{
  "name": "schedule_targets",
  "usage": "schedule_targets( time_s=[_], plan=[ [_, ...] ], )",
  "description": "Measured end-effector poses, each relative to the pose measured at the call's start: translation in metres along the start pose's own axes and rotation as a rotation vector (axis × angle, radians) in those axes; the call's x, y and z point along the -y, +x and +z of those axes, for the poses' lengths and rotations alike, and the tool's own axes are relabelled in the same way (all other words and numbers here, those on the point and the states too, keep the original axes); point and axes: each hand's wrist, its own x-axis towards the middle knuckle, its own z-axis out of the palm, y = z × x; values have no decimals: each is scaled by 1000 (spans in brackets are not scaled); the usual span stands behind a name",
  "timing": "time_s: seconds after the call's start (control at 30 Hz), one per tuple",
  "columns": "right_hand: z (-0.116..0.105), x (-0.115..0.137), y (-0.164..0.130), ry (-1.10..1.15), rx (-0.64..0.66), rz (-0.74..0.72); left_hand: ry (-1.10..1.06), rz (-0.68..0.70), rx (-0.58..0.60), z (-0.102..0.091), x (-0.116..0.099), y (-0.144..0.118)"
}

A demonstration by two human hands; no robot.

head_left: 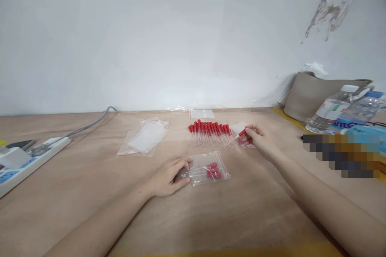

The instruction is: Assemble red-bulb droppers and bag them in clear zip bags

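A clear zip bag [199, 174] lies flat on the table in front of me, with several red-bulbed droppers [213, 170] inside, bulbs toward its right end. At the bag's left end rests my left hand [171, 176], thumb and fingers apart, fingertips touching the plastic. Farther right, my right hand [258, 138] is closed in a pinch on the red bulb of a dropper [242, 132]. Beside that hand, partly covered by it, another clear bag [239, 127] with red bulbs showing lies on the table. Left of it spreads a row of loose droppers [209, 128], red bulbs pointing away from me.
Flat clear bags [146, 136] are stacked at left-centre, and a white-looking bag [201, 114] lies by the wall. A power strip [36, 164] with a grey cable sits far left. Plastic bottles [331, 108] and a grey-brown bag [304, 92] stand at right.
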Motion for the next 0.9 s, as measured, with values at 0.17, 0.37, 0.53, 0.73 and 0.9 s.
schedule_targets(
  time_s=[0.17,0.37,0.53,0.73,0.9],
  plan=[
    [-2,-25,-14,54,-25,18,2,4,2,1,2,0],
    [15,-32,-25,210,19,171,-1,-3,4,-1,0,0],
    [34,-31,-42,190,163,263,11,6,-14,2,3,-1],
    [48,-36,-52,-122,384,45,28,1,-14,2,3,-1],
    [60,-46,-48,-171,493,-58,43,20,-6,1,0,1]
  ],
)
